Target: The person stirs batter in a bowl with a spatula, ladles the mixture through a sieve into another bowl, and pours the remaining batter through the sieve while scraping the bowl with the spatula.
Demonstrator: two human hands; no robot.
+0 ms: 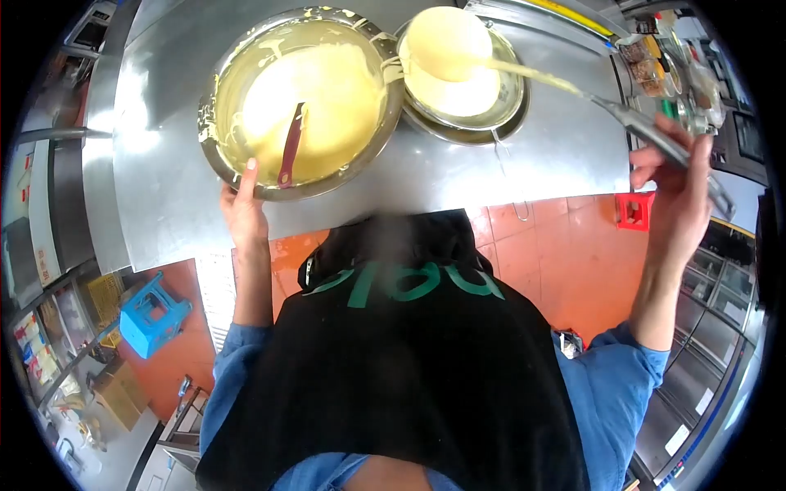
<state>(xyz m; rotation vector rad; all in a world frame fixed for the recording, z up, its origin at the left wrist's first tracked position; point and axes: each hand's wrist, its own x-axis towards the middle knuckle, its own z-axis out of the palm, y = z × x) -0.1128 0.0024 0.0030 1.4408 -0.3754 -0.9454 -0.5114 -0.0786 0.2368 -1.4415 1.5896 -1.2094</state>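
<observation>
A large metal bowl [214, 159] of pale yellow batter stands on the steel table, with a dark red spatula [291, 147] lying in it. My left hand [246, 213] grips the bowl's near left rim, thumb on top. In my right hand [675, 159] is the grey handle of a ladle [532, 74] coated in batter. The ladle's full, batter-covered head is above a wire-handled strainer [512, 102], which rests over a second metal bowl [467, 137] right of the large one. Batter also lies in the strainer.
The steel table [164, 196] has its near edge just before my apron. On the tiled floor stand a blue stool [151, 315] at left and a red stool [634, 211] at right. Containers [647, 69] sit at the far right.
</observation>
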